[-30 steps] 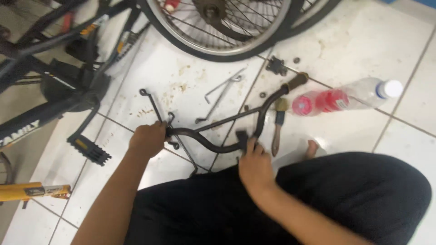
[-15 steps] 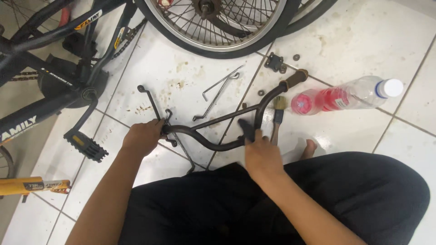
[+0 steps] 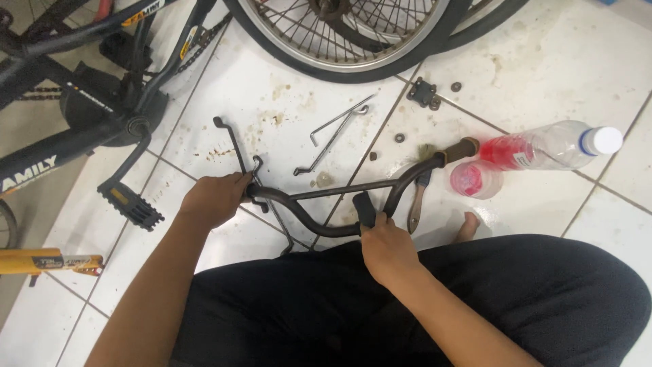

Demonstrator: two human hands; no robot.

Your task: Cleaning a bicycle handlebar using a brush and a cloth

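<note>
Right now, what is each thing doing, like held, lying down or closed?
handlebar: rusty, held at two places
left hand: closed on the handlebar's left end
right hand: gripping the handlebar's middle
plastic bottle: lying down, capped, red liquid inside
brush: lying on the tiles
bicycle wheel: resting on the floor

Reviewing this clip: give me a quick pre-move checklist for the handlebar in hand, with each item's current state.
1. Left hand grips the handlebar end: ok.
2. Right hand on the dark piece at the bar's middle: ok.
3. Far grip clear of the bottle: not ok, they nearly touch.
4. Brush clear of the bar: not ok, it lies under it.
5. Middle piece tight: cannot tell.
</note>
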